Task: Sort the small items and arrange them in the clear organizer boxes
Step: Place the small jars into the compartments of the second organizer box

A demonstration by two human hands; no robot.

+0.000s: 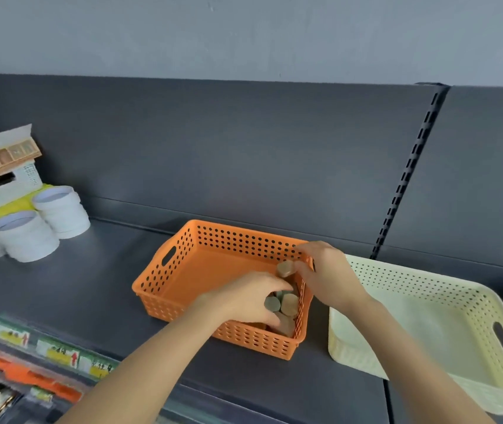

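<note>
- We have both hands in the right end of the orange basket [164,280], which stands on the dark shelf [91,295].
- The small pieces [290,301], short round stubs in tan and grey-green, lie heaped in that near right corner.
- Our left hand [244,296] has its fingers curled round a grey-green piece [271,302] at the top of the heap.
- Our right hand [326,270] pinches a tan piece [285,268] between thumb and fingertips, lifted just above the others.
- We judge this to be the sorting step: pulling pieces apart by colour.
- Next, each piece needs its own container. The cream basket [427,289] sits just beside on the right, and we cannot make out a clear box for certain.
</note>
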